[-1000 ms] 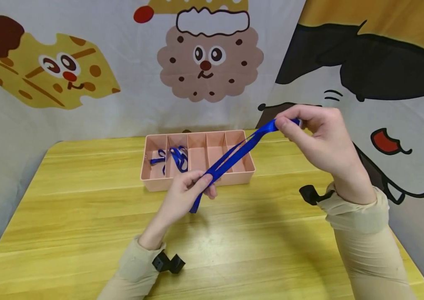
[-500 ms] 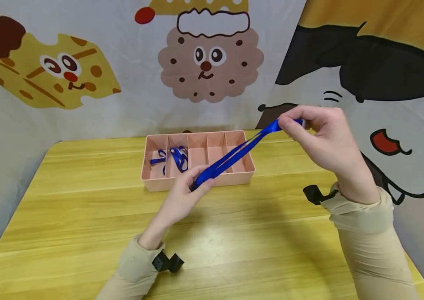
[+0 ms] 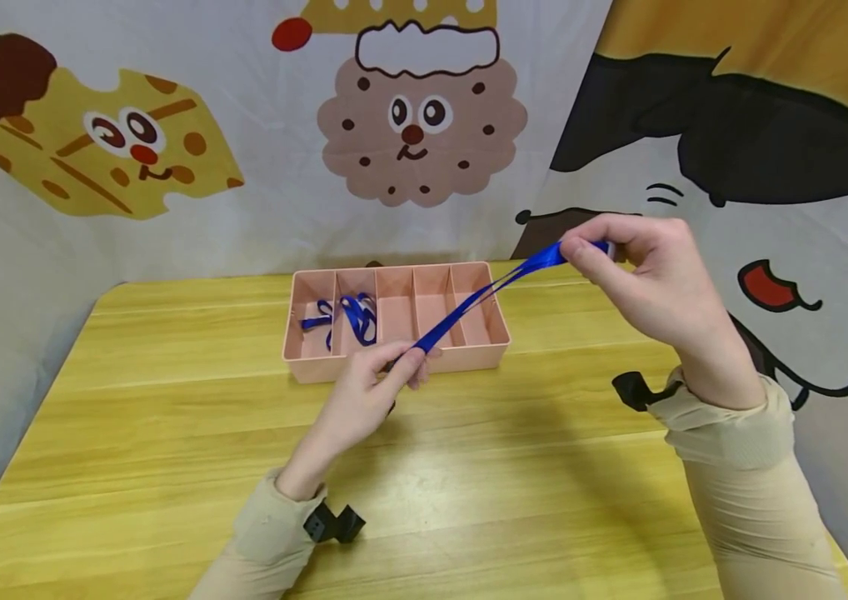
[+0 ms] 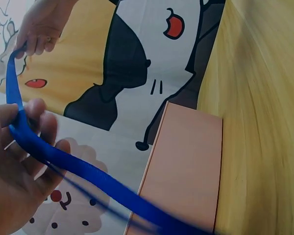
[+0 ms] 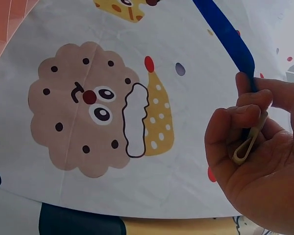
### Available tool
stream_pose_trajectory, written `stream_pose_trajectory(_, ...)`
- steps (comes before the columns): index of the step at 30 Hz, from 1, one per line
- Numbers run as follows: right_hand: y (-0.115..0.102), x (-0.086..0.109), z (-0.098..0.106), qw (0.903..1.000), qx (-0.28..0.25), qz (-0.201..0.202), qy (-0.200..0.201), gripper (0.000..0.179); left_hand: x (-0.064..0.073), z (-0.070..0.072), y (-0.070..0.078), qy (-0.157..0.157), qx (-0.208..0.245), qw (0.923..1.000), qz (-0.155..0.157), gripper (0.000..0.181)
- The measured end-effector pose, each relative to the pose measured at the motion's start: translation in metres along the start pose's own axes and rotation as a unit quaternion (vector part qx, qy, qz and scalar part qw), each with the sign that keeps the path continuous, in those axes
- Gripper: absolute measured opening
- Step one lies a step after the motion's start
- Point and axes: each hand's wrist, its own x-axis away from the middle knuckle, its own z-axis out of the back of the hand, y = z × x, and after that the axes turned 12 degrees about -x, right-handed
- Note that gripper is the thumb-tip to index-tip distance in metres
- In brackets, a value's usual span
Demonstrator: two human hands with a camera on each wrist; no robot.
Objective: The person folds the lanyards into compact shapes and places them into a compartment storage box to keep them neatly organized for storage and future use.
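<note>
A blue lanyard (image 3: pixel 452 323) stretches on a slant between both hands, over the pink box. My right hand (image 3: pixel 637 271), the higher one, pinches its end between thumb and fingertips. In the right wrist view a pale plastic clip (image 5: pixel 247 147) on that end lies within the curled fingers. Lower down, my left hand (image 3: pixel 364 392) pinches the strap between thumb and forefinger. Past that pinch the strap's loose length (image 4: pixel 108 186) trails down across the left wrist view, partly blurred. In the head view the left hand hides most of that length.
The pink divided box (image 3: pixel 394 367) stands at the back of the wooden table (image 3: pixel 169 450). Its two leftmost compartments hold blue straps, one coiled (image 3: pixel 359 318) and one smaller loop (image 3: pixel 316 318). A printed cloth (image 3: pixel 259 233) hangs right behind.
The left hand's grip has shifted on the lanyard, and the strands between the hands now lie closer together. The right hand has moved slightly to the right, still holding the clip end.
</note>
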Motion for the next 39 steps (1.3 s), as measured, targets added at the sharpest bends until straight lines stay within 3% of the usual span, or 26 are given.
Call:
stream_pose_trajectory(5, -0.002, -0.001, 0.001, 1.0000, 0.000, 0.008, -0.005, 0.010, 0.000, 0.002, -0.001, -0.019, 0.009, 0.9994, 0.029, 0.017)
stream_pose_trajectory(20, -0.002, 0.002, -0.002, 0.9997, -0.013, -0.002, -0.018, 0.011, -0.007, 0.004, -0.004, 0.026, 0.028, 0.9987, 0.035, 0.028)
stream_pose_trajectory(25, -0.003, 0.005, -0.006, 0.9980, -0.024, -0.010, -0.058, 0.011, -0.015, 0.007, -0.006, 0.105, 0.055, 0.9924, 0.035, 0.024)
stream_pose_trajectory(32, 0.002, 0.021, -0.021, 0.9889, -0.075, -0.032, -0.125, 0.012, -0.024, 0.017, -0.006, 0.256, 0.016, 0.9647, 0.060, 0.020)
stream_pose_trajectory(35, 0.006, 0.032, -0.028, 0.9821, -0.090, -0.043, -0.160, 0.013, -0.027, 0.021, -0.006, 0.291, -0.001, 0.9550, 0.059, 0.019)
stream_pose_trajectory(39, 0.013, 0.045, -0.042, 0.9707, -0.103, -0.056, -0.210, 0.014, -0.029, 0.025, -0.004, 0.309, -0.013, 0.9482, 0.074, 0.019)
